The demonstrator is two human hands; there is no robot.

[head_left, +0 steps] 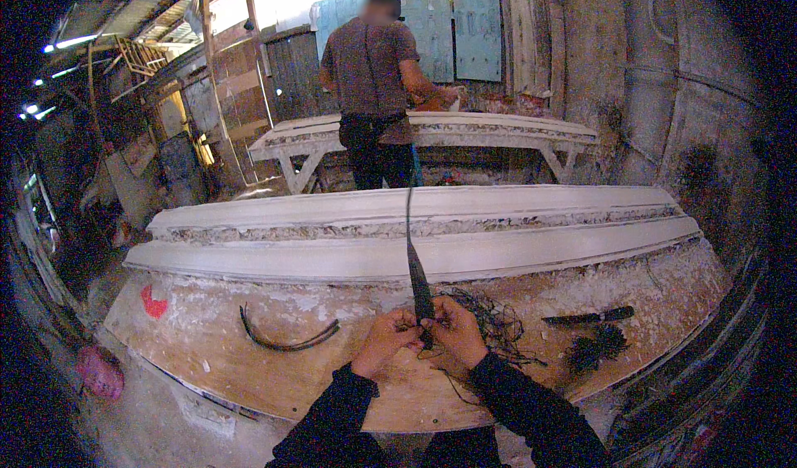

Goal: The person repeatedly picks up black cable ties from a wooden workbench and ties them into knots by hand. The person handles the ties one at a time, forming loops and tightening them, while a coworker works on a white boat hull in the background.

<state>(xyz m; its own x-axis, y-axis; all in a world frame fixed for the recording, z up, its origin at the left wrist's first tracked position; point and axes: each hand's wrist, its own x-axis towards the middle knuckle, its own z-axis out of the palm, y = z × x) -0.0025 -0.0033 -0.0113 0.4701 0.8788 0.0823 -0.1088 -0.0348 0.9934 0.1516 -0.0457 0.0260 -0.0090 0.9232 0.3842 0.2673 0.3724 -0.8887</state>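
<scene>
Both my hands are together over the near part of the worktable (pixel 199 335). My left hand (pixel 393 335) has its fingers pinched at the lower end of a long dark strip (pixel 418 281). My right hand (pixel 455 327) grips the same end from the other side. The strip rises away from me, wide near my fingers and narrowing to a thin tip; its material is unclear. Just beyond my right hand lies a tangle of dark thin strands (pixel 498 323). A loose strand trails below my hands. Curved dark strips (pixel 286 343) rest to the left.
A dark knife (pixel 589 315) and a dark frayed bundle (pixel 596 348) lie at the right. Long white moulded pieces (pixel 349 256) span the table's far side. A red scrap (pixel 154 302) sits at the left. Beyond, a person (pixel 369 78) stands at another white-topped bench (pixel 498 132).
</scene>
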